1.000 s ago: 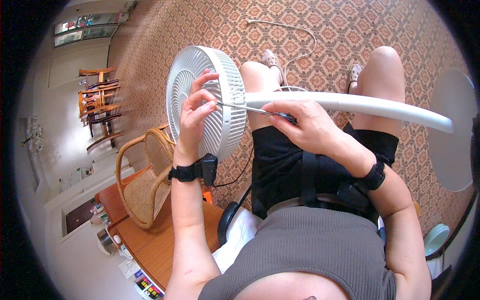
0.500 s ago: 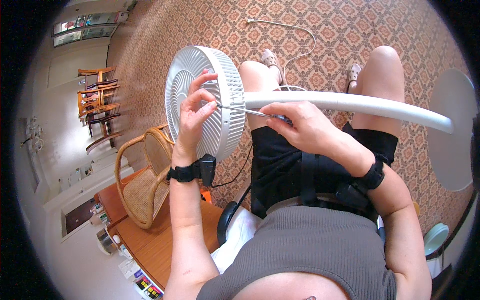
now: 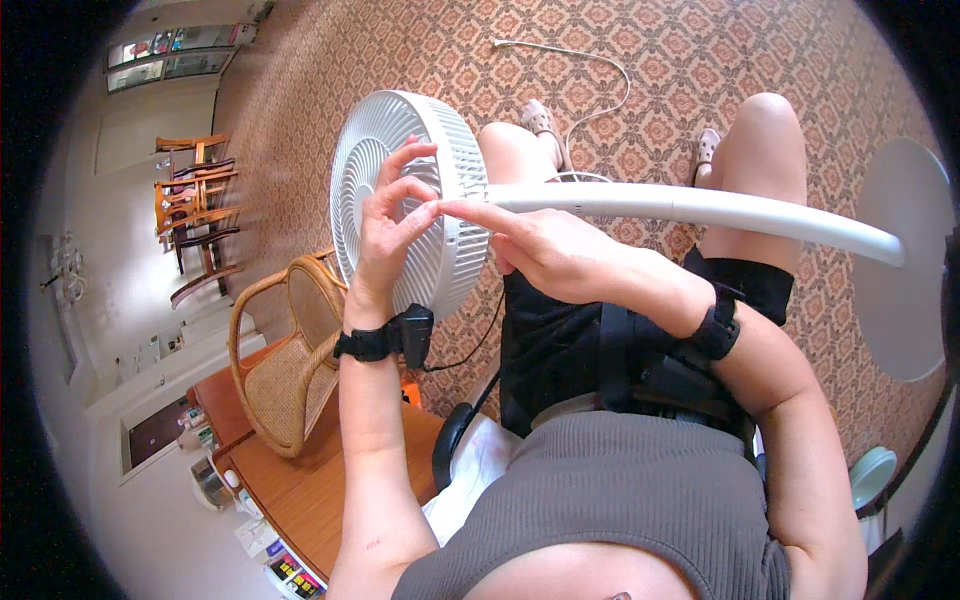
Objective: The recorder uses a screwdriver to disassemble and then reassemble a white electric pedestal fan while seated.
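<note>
"Where's the big white fan point(image 3: 620, 198)?"
"Over both legs point(image 3: 757, 160), its round head point(image 3: 462, 250) by the left knee's point(image 3: 505, 148) outer edge."
"And the hands?"
"Left hand point(image 3: 385, 228) pinches, I can't tell what; right hand point(image 3: 560, 252) points there, grip hidden."

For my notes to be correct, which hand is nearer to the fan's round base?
Right. The right hand is left of the round base, below the pole in the picture; the left hand is farther left, at the fan head.
</note>
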The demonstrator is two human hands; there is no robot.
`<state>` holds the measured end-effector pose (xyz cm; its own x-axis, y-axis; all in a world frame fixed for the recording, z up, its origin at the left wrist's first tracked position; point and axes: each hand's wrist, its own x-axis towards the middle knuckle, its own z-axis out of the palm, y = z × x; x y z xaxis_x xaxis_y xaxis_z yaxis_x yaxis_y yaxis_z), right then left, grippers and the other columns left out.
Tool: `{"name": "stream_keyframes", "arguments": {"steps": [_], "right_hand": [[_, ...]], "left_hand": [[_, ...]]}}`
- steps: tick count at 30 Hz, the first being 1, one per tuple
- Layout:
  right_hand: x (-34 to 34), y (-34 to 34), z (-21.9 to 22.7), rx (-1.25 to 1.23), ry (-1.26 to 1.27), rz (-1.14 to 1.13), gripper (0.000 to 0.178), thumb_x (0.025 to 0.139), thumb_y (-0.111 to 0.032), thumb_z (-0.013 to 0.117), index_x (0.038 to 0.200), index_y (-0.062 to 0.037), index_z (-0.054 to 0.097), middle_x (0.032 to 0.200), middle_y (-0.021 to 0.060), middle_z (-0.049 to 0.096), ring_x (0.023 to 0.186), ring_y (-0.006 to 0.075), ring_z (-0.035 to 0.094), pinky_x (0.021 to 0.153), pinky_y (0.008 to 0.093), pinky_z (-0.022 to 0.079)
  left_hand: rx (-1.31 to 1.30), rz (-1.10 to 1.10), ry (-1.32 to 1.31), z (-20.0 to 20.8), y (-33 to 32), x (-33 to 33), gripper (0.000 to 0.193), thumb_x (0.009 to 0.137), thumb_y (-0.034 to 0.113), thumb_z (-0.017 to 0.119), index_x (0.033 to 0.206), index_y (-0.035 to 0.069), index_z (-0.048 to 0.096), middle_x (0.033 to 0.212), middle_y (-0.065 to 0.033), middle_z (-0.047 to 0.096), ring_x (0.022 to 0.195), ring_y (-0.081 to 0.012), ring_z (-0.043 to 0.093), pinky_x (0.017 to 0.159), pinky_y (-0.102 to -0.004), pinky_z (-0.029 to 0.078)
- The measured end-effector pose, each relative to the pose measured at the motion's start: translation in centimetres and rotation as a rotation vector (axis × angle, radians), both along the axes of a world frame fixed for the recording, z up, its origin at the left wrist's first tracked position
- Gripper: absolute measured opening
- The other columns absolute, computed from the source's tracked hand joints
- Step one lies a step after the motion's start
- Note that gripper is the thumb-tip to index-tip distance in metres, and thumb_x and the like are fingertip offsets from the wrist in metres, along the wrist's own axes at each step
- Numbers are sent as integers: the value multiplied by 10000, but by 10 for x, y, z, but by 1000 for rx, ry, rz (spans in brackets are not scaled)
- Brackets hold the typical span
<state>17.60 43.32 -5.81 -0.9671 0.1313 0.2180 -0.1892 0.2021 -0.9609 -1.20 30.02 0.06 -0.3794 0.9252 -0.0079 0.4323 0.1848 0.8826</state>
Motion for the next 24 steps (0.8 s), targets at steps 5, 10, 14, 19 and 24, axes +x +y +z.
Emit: {"name": "stream_keyframes", "arguments": {"steps": [5,10,14,19,24], "right_hand": [[-7,-1,-4,-144,-21,42,612,864,-16,455,1439,-204,363,744,147,581,675,288,601,643,409,493],[-9,-4,-8,-109,51,-39,563,867,-54,499,1401,-203,399,803,208,627,721,378,636,666,480,502],[-1,-7,-12,-18,100,-109,505,894,-81,492,1380,-201,425,791,213,623,698,379,629,648,483,499],[25,-16,-6,26,-79,30,462,910,-83,466,1366,-151,445,661,191,602,630,361,621,602,468,485],[21,-16,-3,32,-82,-5,457,911,-75,455,1361,-154,456,677,194,612,632,353,623,609,465,485]], "left_hand": [[-7,5,14,2,0,2,79,789,173,680,779,99,654,1342,-99,514,1397,-293,279,1148,-455,146],[-11,2,31,0,-2,2,87,799,192,689,798,108,665,1339,-93,517,1395,-289,281,1149,-461,145],[45,-19,40,-3,-3,1,186,853,298,643,824,117,671,1339,-89,517,1396,-289,278,1148,-470,143],[22,62,-9,-1,-2,5,268,879,361,578,843,111,667,1334,-91,520,1400,-292,271,1147,-472,141],[28,54,21,-1,-1,8,229,861,320,581,839,108,663,1328,-91,525,1401,-291,270,1143,-468,147]]}}
